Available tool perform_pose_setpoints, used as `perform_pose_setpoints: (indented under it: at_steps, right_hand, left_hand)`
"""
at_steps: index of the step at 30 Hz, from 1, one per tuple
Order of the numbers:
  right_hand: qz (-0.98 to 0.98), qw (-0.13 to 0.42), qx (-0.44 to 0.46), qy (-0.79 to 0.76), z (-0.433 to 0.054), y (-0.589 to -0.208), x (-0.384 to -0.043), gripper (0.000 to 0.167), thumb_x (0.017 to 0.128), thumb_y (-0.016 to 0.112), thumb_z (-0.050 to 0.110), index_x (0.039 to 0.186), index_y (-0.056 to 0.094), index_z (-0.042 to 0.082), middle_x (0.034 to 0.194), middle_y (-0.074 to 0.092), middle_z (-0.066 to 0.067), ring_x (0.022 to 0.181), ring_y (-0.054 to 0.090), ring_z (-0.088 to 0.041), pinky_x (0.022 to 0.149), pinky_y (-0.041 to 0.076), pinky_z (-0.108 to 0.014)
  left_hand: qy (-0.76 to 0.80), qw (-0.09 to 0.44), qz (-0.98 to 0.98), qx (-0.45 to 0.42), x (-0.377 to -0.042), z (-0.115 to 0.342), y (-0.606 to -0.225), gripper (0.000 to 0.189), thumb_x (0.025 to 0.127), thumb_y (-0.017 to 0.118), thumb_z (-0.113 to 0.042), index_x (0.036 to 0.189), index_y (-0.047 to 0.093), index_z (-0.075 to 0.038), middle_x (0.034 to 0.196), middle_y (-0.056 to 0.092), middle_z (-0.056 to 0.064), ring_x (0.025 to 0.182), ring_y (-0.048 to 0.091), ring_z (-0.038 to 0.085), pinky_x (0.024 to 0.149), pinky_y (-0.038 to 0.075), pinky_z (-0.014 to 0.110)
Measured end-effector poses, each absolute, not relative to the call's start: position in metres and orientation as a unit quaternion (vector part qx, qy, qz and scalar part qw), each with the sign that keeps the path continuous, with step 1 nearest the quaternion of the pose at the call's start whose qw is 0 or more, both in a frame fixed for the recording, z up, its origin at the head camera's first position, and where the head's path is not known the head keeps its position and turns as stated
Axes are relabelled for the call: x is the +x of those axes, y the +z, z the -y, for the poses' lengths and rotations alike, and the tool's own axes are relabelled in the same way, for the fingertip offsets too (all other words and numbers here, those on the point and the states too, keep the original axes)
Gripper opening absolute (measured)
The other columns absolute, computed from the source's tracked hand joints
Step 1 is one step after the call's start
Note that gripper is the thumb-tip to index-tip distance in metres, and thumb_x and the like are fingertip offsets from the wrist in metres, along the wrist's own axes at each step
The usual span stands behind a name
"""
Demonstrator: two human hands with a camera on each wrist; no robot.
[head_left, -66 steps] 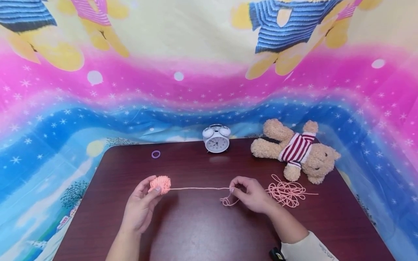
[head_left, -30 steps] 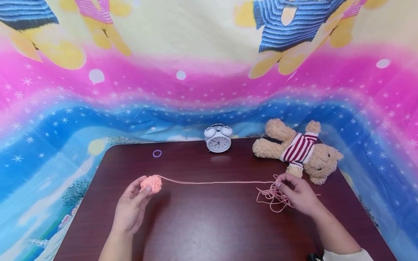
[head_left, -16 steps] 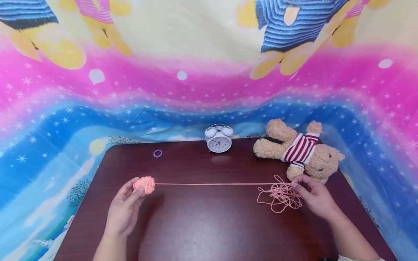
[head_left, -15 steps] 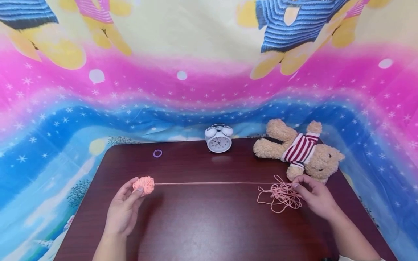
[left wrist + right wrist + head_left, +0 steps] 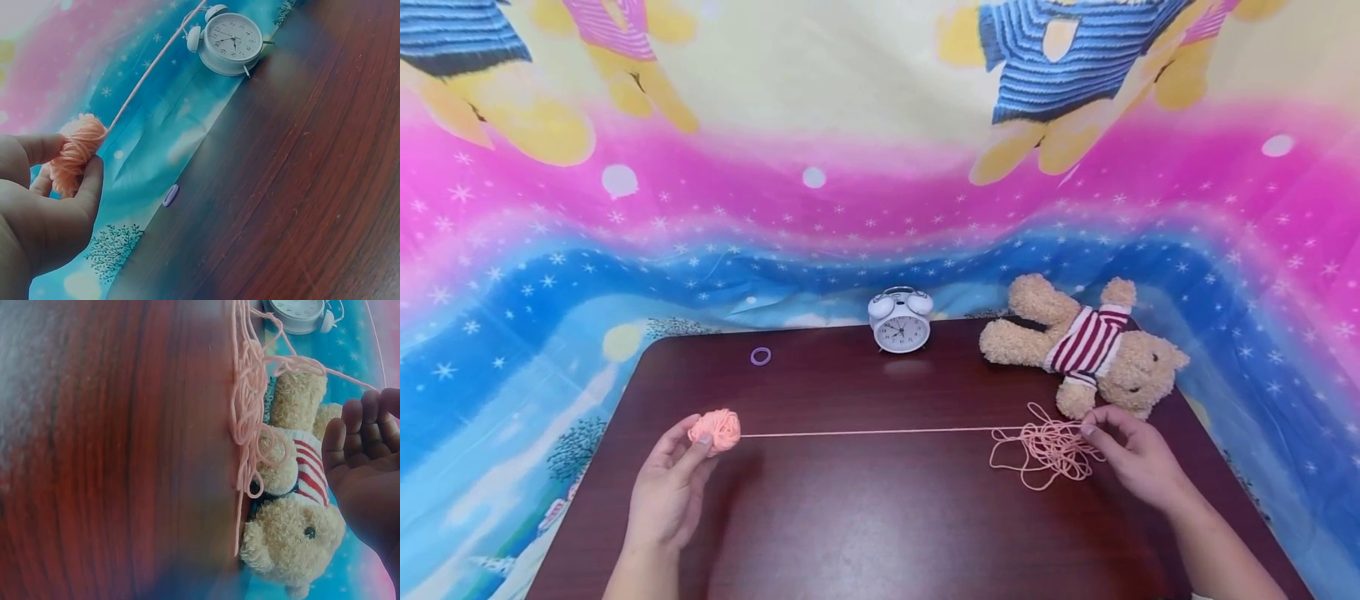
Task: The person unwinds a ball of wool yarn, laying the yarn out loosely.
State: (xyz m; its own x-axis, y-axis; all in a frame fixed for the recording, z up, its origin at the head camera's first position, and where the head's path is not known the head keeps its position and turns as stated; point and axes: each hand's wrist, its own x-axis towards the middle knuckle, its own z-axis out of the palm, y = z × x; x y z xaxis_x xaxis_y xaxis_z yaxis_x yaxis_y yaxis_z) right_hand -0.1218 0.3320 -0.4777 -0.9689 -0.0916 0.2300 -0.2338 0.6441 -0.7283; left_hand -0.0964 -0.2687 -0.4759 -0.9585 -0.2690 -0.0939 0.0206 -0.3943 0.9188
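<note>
We find the alarm clock cut off by the right wrist view's top edge; in the head view, the right hand hides part of the teddy bear.

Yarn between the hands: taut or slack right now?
Taut: in the head view, the strand runs straight, without sag, from the ball toward the right hand.

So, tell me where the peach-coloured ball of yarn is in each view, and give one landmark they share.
Head: peach-coloured ball of yarn left of centre, below mid-height, in the left hand.
Left wrist: at the left, around mid-height.
Right wrist: ball not in it; loose peach-coloured yarn shows.
Shared landmark: white twin-bell alarm clock, near centre in head, towards the top in left wrist, cut by the top edge in right wrist.
</note>
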Motion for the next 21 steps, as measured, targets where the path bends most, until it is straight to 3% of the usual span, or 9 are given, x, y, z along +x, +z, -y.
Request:
perform_pose_setpoints:
  at_steps: [8,21]
  right_hand:
    - [0.912,0.081,0.073,0.395,-0.341,-0.479,-0.121,0.008,0.104,0.065,0.015,0.103,0.068,0.008,0.091,0.068,-0.008,0.082,0.055,-0.006,0.071,0.041,-0.017]
    - [0.943,0.057,0.035,0.327,-0.357,-0.487,-0.128,0.011,0.104,0.063,0.024,0.104,0.068,0.014,0.093,0.067,0.0,0.082,0.054,-0.004,0.07,0.041,-0.019]
  left_hand:
    - [-0.837,0.104,0.523,0.126,-0.094,0.277,-0.478,0.032,0.101,0.061,0.005,0.129,0.06,-0.011,0.115,0.063,0.001,0.103,0.067,0.01,0.092,0.058,0.025]
    - [-0.847,0.093,0.513,0.1,-0.092,0.281,-0.481,0.034,0.102,0.058,0.006,0.133,0.058,-0.007,0.115,0.062,0.0,0.105,0.065,0.01,0.093,0.057,0.025]
